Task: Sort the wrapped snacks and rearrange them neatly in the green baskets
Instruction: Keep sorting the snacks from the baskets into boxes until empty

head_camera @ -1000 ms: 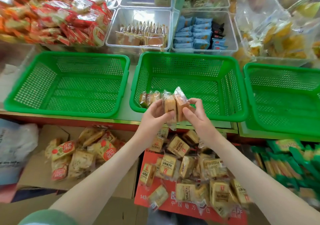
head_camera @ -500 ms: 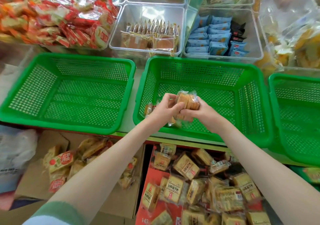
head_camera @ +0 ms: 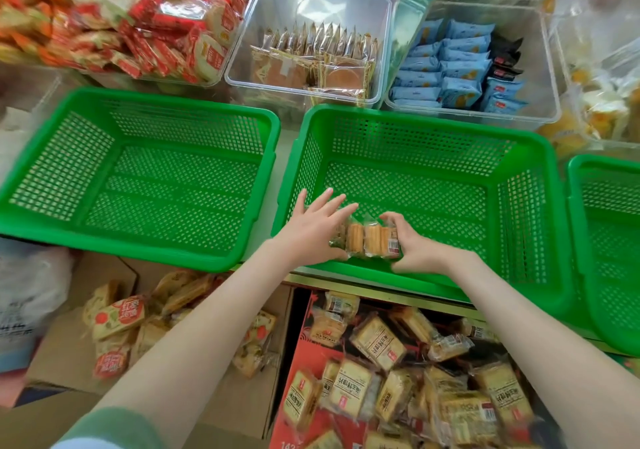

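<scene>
1. My left grip: fingers straight and spread, laid flat against the left end of the row of wrapped snacks
2. My right grip: fingers curled over the right end of the row, thumb underneath, pinching the end packet
3. Row of wrapped snacks: packets on edge, side by side, on the floor of the middle green basket, close to its near wall
4. Left green basket and right green basket: flank the middle one on the desk
5. Red box, below the desk: loose tan packets; cardboard box beside it on the left
6. Clear bins: behind the baskets, holding other packets
</scene>
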The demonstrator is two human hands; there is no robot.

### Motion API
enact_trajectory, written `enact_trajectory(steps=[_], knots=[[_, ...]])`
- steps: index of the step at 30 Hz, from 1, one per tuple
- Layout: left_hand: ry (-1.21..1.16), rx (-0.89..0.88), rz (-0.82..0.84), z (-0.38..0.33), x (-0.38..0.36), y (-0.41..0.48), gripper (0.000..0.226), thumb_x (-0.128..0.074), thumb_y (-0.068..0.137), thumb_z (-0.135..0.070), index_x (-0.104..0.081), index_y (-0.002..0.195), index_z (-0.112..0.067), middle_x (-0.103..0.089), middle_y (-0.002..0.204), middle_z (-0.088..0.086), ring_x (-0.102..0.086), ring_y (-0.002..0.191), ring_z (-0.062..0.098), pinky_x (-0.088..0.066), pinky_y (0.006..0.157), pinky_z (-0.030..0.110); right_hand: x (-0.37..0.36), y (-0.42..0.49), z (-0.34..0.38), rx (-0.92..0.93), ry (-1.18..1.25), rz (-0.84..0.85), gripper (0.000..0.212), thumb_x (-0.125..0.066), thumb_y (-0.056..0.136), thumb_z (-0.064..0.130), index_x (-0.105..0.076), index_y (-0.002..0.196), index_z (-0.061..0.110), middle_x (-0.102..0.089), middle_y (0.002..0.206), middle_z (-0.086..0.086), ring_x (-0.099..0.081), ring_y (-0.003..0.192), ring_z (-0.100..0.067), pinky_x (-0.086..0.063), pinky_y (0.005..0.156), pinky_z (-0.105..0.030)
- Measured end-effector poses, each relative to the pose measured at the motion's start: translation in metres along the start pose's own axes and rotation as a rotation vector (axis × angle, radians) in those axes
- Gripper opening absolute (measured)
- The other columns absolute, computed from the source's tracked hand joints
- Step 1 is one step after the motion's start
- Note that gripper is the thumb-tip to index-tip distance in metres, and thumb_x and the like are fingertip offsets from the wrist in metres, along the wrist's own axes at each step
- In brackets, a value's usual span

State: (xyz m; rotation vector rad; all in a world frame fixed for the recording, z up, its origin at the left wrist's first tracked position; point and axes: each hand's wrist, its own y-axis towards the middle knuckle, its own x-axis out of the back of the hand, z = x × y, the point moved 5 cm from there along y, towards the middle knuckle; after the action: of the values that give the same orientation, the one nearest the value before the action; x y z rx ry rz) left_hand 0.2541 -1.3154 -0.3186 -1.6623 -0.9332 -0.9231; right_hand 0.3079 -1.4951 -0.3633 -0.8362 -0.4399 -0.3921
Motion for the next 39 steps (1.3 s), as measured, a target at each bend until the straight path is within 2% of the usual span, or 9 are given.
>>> enact_trajectory(steps=[3, 8, 11, 16, 19, 24, 27, 32, 39], knots=[[0.111, -0.057, 0.024, -0.004, -0.004, 0.014, 0.095, -0.060, 0.082, -0.061, -0.009, 0.154, -0.024, -0.011, 0.161, 0.000, 0.004, 0.148, 0.021, 0.014, 0.111, 0.062, 0.003, -0.005, 0.001, -0.003, -0.016, -0.048, 0.100, -0.059, 0.077, -0.002, 0.002, 0.142, 0.043, -0.014, 0.153, -0.004, -0.055, 0.105, -0.025, -0.051, 0.087, -0.037], [0.197, -0.087, -0.043, -0.016, -0.003, 0.024, 0.076, -0.062, 0.085, -0.047, -0.028, 0.149, -0.021, -0.034, 0.151, 0.000, -0.013, 0.147, 0.021, 0.015, 0.110, 0.061, 0.003, -0.008, 0.003, 0.036, -0.008, -0.125, 0.084, -0.070, 0.081, 0.009, -0.016, 0.141, 0.029, -0.044, 0.132, -0.004, -0.055, 0.101, -0.018, -0.046, 0.087, -0.033], [0.202, -0.074, -0.026, -0.017, -0.007, 0.026, 0.076, -0.059, 0.089, -0.043, -0.020, 0.152, -0.022, -0.027, 0.155, 0.002, -0.009, 0.148, 0.022, 0.011, 0.112, 0.062, 0.001, -0.010, 0.001, 0.036, -0.021, -0.127, 0.084, -0.075, 0.079, 0.012, -0.019, 0.141, 0.025, -0.045, 0.128, -0.001, -0.050, 0.108, -0.016, -0.039, 0.086, -0.026], [0.258, 0.050, -0.018, -0.017, 0.003, 0.016, 0.086, -0.049, 0.091, -0.057, -0.003, 0.154, -0.021, -0.003, 0.162, 0.007, 0.004, 0.148, 0.026, 0.018, 0.108, 0.059, 0.001, -0.015, -0.007, -0.043, -0.062, -0.147, 0.101, -0.077, 0.078, 0.031, -0.009, 0.151, 0.024, -0.014, 0.157, -0.003, -0.017, 0.143, -0.021, -0.018, 0.118, -0.043], [0.051, 0.072, -0.256, -0.026, 0.014, -0.009, 0.067, -0.043, 0.096, -0.051, -0.027, 0.150, -0.015, -0.017, 0.159, 0.013, -0.010, 0.148, 0.027, 0.009, 0.114, 0.057, 0.008, -0.040, -0.002, -0.039, -0.026, -0.201, 0.089, -0.068, 0.086, 0.034, -0.011, 0.152, 0.023, -0.012, 0.159, -0.003, -0.014, 0.145, -0.019, -0.016, 0.119, -0.042], [-0.156, -0.142, -0.752, -0.068, -0.023, -0.090, 0.035, -0.051, 0.093, -0.016, -0.057, 0.126, -0.004, -0.052, 0.135, 0.017, -0.043, 0.129, 0.031, -0.024, 0.115, 0.048, -0.003, -0.126, 0.016, 0.129, -0.039, -0.788, 0.052, -0.057, 0.093, 0.012, -0.036, 0.141, 0.007, -0.045, 0.135, -0.009, -0.038, 0.127, -0.020, -0.027, 0.110, -0.027], [-0.156, -0.167, -0.702, -0.089, -0.079, -0.127, 0.037, -0.054, 0.091, -0.015, -0.056, 0.127, -0.007, -0.053, 0.129, 0.017, -0.048, 0.117, 0.031, -0.039, 0.104, 0.046, -0.058, -0.164, 0.010, 0.191, -0.195, -0.841, 0.052, -0.064, 0.087, 0.008, -0.042, 0.134, 0.006, -0.052, 0.120, -0.009, -0.045, 0.112, -0.020, -0.035, 0.103, -0.029], [-0.113, 0.175, -0.333, -0.078, -0.145, -0.133, 0.060, -0.072, 0.080, -0.021, -0.052, 0.136, -0.013, -0.050, 0.129, 0.025, -0.051, 0.111, 0.043, -0.050, 0.089, 0.055, -0.142, -0.161, -0.009, 0.124, -0.288, -0.500, 0.053, -0.056, 0.095, 0.019, -0.036, 0.143, 0.011, -0.050, 0.133, -0.007, -0.044, 0.125, -0.023, -0.035, 0.110, -0.035], [0.278, -0.053, -0.231, -0.074, -0.146, -0.115, 0.073, -0.071, 0.066, -0.003, -0.053, 0.137, -0.007, -0.054, 0.131, 0.026, -0.053, 0.121, 0.040, -0.042, 0.102, 0.057, -0.172, -0.109, 0.001, -0.051, -0.435, -0.429, 0.058, -0.054, 0.094, 0.025, -0.034, 0.146, 0.007, -0.042, 0.144, -0.019, -0.040, 0.132, -0.036, -0.033, 0.110, -0.044]])
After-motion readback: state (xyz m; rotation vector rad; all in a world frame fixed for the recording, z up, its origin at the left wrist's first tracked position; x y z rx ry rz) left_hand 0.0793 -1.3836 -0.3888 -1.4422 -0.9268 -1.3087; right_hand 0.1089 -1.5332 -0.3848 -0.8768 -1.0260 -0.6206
